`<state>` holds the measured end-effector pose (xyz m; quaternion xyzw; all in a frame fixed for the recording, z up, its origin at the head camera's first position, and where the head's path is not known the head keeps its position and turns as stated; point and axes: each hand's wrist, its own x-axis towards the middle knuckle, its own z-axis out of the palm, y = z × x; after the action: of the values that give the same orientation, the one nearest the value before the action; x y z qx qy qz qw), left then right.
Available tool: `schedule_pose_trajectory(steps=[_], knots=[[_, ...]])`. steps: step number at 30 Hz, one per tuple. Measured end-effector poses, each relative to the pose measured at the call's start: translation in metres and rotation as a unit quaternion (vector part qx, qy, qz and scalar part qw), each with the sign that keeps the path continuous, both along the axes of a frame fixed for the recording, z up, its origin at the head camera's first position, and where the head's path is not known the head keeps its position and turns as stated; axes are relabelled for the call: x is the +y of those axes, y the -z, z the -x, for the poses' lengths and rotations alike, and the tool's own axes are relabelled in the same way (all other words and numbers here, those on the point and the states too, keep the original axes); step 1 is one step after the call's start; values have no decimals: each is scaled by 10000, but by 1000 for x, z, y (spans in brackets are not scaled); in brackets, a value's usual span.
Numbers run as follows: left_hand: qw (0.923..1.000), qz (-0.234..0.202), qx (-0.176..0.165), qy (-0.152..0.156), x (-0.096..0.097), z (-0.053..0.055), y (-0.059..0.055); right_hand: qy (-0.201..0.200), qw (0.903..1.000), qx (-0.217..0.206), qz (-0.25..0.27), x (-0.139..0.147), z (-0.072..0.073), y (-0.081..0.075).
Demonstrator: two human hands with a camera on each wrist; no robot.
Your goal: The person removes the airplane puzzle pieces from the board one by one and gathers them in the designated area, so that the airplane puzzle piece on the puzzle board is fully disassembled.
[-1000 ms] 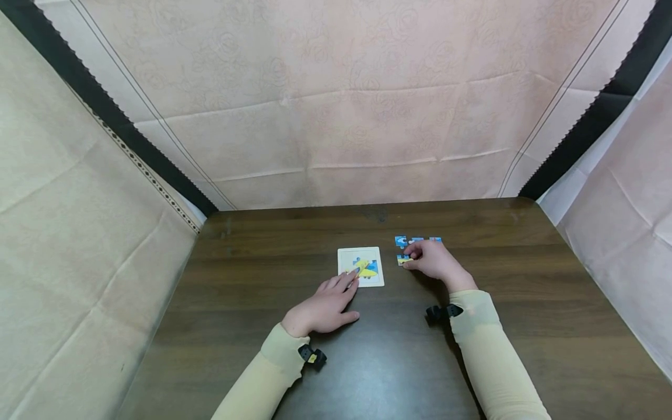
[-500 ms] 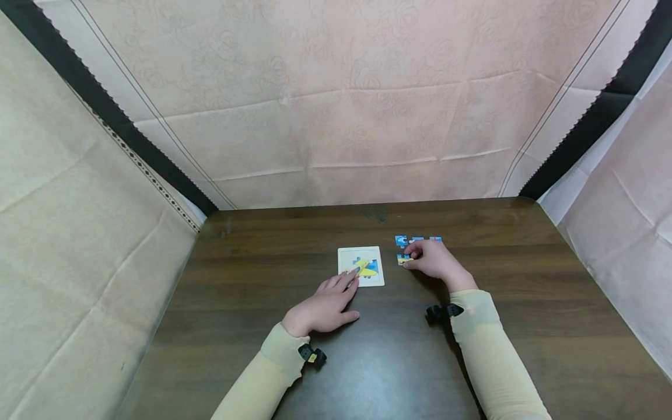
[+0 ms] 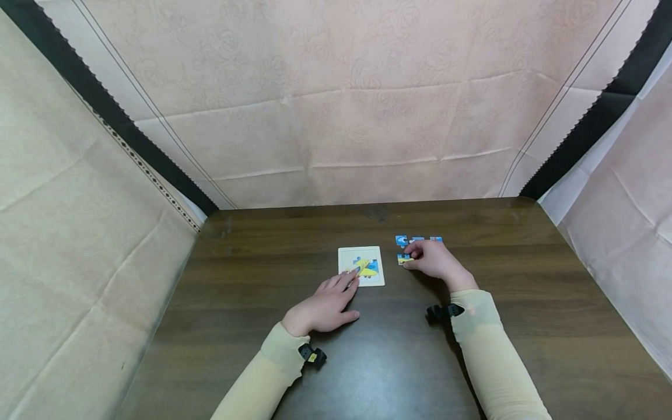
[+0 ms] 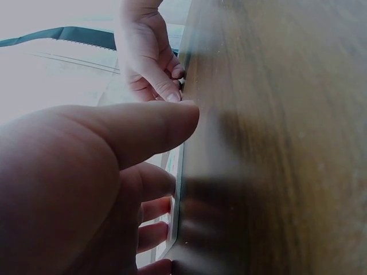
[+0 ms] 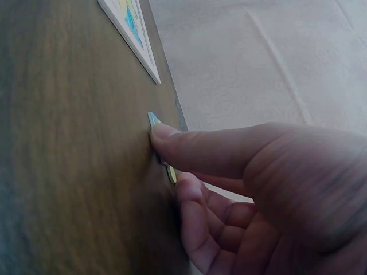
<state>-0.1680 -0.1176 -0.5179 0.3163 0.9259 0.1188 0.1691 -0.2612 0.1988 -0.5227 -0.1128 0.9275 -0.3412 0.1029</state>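
A white-framed puzzle board (image 3: 362, 252) lies flat on the table, with a yellow and blue picture inside it. The left hand (image 3: 322, 306) rests over its lower left corner, fingers fairly straight and spread; in the left wrist view the fingertips (image 4: 155, 232) touch the board's edge. To the right of the board, the right hand (image 3: 433, 261) pinches a small blue and yellow puzzle piece (image 3: 403, 260) at the tabletop. In the right wrist view the thumb presses against the piece (image 5: 152, 117), and the curled fingers partly hide it.
Several blue puzzle pieces (image 3: 401, 240) lie in a row just beyond the right hand. The brown wooden table (image 3: 262, 251) ends at a pale cloth wall (image 3: 336, 134) behind, and similar cloth hangs at both sides.
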Motion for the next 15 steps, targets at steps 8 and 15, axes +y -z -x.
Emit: schedule_pose_trajectory(steps=[8, 15], knots=[[10000, 26, 29, 13, 0, 0, 0, -29, 10000, 9, 25, 0, 1, 0], [10000, -10, -28, 3, 0, 0, -1, -71, 10000, 15, 65, 0, 0, 0]])
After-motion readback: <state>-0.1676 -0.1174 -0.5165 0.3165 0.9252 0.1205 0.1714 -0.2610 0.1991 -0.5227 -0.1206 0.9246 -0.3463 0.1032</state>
